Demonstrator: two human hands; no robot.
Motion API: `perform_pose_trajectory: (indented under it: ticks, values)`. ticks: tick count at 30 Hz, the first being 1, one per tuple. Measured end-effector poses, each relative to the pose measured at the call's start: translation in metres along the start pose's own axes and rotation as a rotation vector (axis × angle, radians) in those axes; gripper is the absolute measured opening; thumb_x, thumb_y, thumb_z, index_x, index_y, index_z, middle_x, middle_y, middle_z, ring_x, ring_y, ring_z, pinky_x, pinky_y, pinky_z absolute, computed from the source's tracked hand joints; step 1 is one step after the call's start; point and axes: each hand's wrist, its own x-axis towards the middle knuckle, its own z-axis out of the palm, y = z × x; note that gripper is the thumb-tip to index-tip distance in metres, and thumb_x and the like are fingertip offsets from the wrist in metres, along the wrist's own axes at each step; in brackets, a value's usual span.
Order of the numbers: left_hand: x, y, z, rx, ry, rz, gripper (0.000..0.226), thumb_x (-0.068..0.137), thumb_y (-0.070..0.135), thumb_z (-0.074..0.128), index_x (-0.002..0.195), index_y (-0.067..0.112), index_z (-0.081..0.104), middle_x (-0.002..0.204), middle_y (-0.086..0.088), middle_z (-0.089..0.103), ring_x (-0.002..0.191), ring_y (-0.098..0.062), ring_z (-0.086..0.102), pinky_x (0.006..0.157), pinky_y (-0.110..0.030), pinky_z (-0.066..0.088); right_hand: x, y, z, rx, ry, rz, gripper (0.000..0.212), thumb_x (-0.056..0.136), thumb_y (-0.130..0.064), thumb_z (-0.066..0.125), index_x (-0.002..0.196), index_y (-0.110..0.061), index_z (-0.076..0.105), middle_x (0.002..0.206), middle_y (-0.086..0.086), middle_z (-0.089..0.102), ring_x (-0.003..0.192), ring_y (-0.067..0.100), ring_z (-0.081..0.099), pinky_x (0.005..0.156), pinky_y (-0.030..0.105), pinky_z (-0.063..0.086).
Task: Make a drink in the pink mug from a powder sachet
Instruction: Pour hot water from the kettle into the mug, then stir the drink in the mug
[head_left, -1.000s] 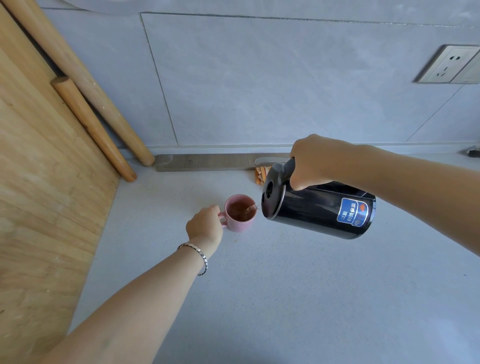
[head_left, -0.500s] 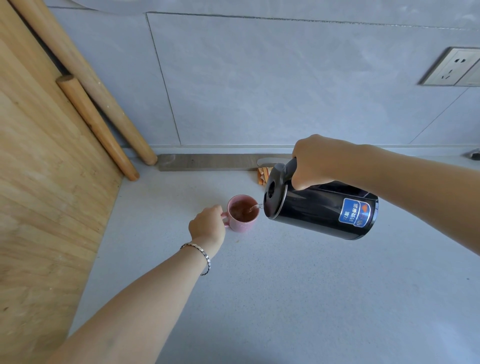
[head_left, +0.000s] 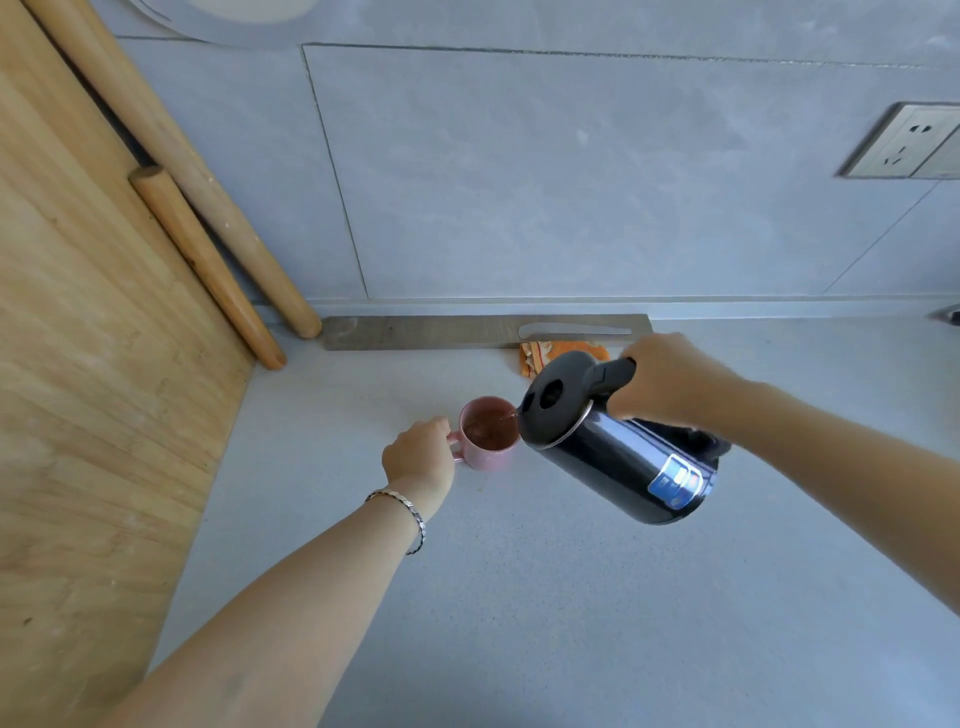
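The step in hand is the pour: the right hand (head_left: 670, 382) is wrapped tight round the black handle of the kettle (head_left: 618, 452), which is tipped toward the left with its spout just over the right rim of the mug (head_left: 488, 434). A thin thread of water shows between spout and rim. The mug already holds brown liquid fairly high up its wall, so by my reading the powder is in and the filling is well along.

The left hand (head_left: 418, 457) steadies the mug. Its fingers curl in at the handle on the mug's left side; the knuckles hide the fingertips, so I cannot tell whether they pinch the handle or only press against it. The mug stands upright on the counter (head_left: 571, 597), touching the left fingers and just below and left of the right-hand fingers, with the kettle lid between them.

Next, I judge, the kettle wants tipping back upright before the liquid reaches the rim, then setting down clear of the mug; a stir would probably follow. The orange sachet (head_left: 540, 353) lies beyond the kettle, near the right hand, against the grey strip (head_left: 426, 332) at the wall.
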Motion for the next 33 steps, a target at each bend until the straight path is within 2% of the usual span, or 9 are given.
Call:
perform_pose_trajectory:
  ticks: [7,11,15,25,26,28,30,31,33]
  values:
    - [-0.002,0.006,-0.010,-0.010,-0.021,-0.017,0.025,0.090,0.007,0.043,0.108,0.009,0.059,0.114,-0.013,0.064,0.106,-0.036,0.059,0.081,-0.036,0.045,-0.022,0.047,0.049,0.536,0.245,0.245,0.028,0.064,-0.002,0.059,0.050,-0.012,0.038,0.049,0.003,0.038,0.051,0.021,0.034,0.048,0.024,0.027]
    - [-0.005,0.010,-0.019,-0.012,-0.028,-0.018,0.032,0.089,0.012,0.046,0.120,0.010,0.054,0.120,-0.013,0.062,0.109,-0.036,0.057,0.084,-0.038,0.046,-0.034,0.055,0.076,0.928,0.382,0.426,0.012,0.068,0.003,0.051,0.064,-0.007,0.047,0.057,0.009,0.042,0.052,0.021,0.036,0.029,0.013,0.029]
    - [-0.006,0.015,-0.025,-0.147,-0.037,-0.078,0.036,0.089,0.013,0.047,0.124,0.010,0.053,0.127,-0.012,0.059,0.114,-0.034,0.055,0.089,-0.038,0.045,-0.037,0.054,0.096,1.071,0.440,0.504,0.011,0.072,0.003,0.052,0.070,-0.007,0.047,0.062,0.008,0.045,0.058,0.021,0.040,0.034,0.014,0.034]
    - [-0.002,0.028,-0.029,-0.394,0.035,-0.063,0.022,0.089,0.012,0.043,0.098,0.017,0.063,0.109,-0.009,0.069,0.094,-0.033,0.067,0.082,-0.044,0.056,-0.041,0.063,0.120,1.128,0.453,0.491,0.035,0.076,0.008,0.052,0.054,-0.014,0.034,0.053,0.002,0.037,0.049,0.015,0.036,0.030,0.006,0.031]
    - [0.000,0.029,-0.029,-0.426,0.025,-0.068,0.020,0.088,0.012,0.045,0.090,0.020,0.063,0.106,-0.009,0.069,0.090,-0.034,0.068,0.078,-0.045,0.058,-0.040,0.064,0.120,1.088,0.446,0.473,0.030,0.076,0.005,0.054,0.057,-0.013,0.039,0.056,0.002,0.040,0.052,0.016,0.039,0.034,0.007,0.035]
    - [0.002,0.032,-0.028,-0.496,0.022,-0.086,0.019,0.088,0.010,0.047,0.084,0.021,0.061,0.103,-0.009,0.068,0.087,-0.034,0.067,0.069,-0.046,0.060,-0.039,0.064,0.122,0.959,0.445,0.450,0.015,0.075,-0.008,0.063,0.083,-0.012,0.051,0.078,0.002,0.050,0.078,0.020,0.048,0.063,0.015,0.046]
    - [0.006,0.036,-0.028,-0.520,0.014,-0.094,0.018,0.090,0.009,0.047,0.093,0.015,0.063,0.104,-0.007,0.064,0.087,-0.030,0.063,0.055,-0.035,0.061,-0.034,0.066,0.120,0.766,0.470,0.423,0.055,0.071,-0.028,0.073,0.116,-0.016,0.045,0.108,-0.001,0.045,0.109,0.018,0.037,0.093,0.029,0.038]
    - [0.009,0.039,-0.028,-0.519,0.005,-0.089,0.019,0.091,0.009,0.047,0.098,0.013,0.064,0.104,-0.006,0.063,0.088,-0.029,0.061,0.052,-0.031,0.060,-0.029,0.066,0.113,0.690,0.496,0.385,0.063,0.070,-0.033,0.074,0.122,-0.016,0.042,0.115,-0.001,0.042,0.115,0.018,0.032,0.098,0.033,0.033]
    - [0.016,0.044,-0.029,-0.502,-0.004,-0.053,0.020,0.091,0.012,0.048,0.103,0.012,0.064,0.107,-0.006,0.063,0.094,-0.029,0.059,0.065,-0.035,0.059,-0.015,0.064,0.089,0.566,0.484,0.262,0.049,0.077,-0.033,0.068,0.118,-0.016,0.048,0.116,0.001,0.045,0.117,0.020,0.034,0.097,0.030,0.033]
